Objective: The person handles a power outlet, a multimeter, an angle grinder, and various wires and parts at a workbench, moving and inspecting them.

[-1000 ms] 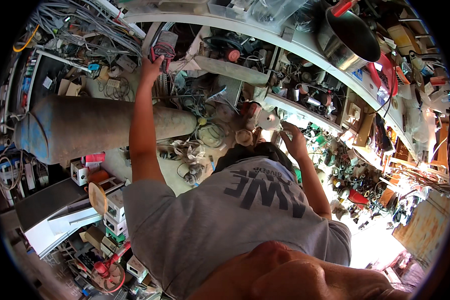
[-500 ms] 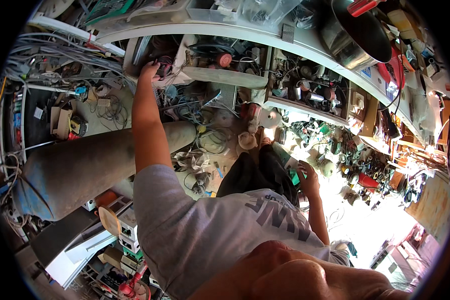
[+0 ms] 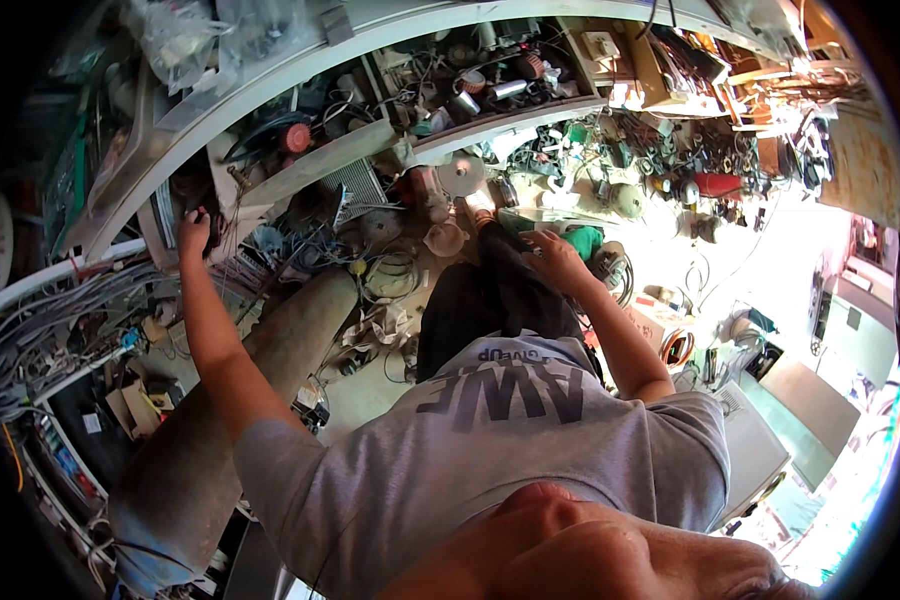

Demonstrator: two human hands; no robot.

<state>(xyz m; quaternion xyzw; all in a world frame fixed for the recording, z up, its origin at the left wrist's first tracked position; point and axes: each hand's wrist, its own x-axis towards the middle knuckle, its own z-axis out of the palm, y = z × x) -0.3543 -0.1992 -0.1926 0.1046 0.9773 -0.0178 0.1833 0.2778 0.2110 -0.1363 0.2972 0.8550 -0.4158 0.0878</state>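
Note:
My left hand (image 3: 195,232) is stretched out to the far left, at an open drawer (image 3: 160,222) under the bench. Its fingers are curled over dark stuff at the drawer, and what they grip is too small and shaded to name. Beside it, another drawer (image 3: 315,168) holds cables and a round red part (image 3: 296,138). My right hand (image 3: 555,262) hangs over my dark-trousered leg with its fingers loosely apart and nothing in them. Close to that hand lies a green object (image 3: 582,240).
A big grey-blue gas cylinder (image 3: 185,470) lies at the left, below my left arm. Grey cable bundles (image 3: 80,325) run at far left. An angle grinder-like tool with a disc (image 3: 461,175) stands on the cluttered floor ahead. The white bench edge (image 3: 270,72) crosses above the drawers.
My view has swung to the right, so the drawers and bench sit further left. My left hand stays at the same drawer; the right arm shows more fully over my leg.

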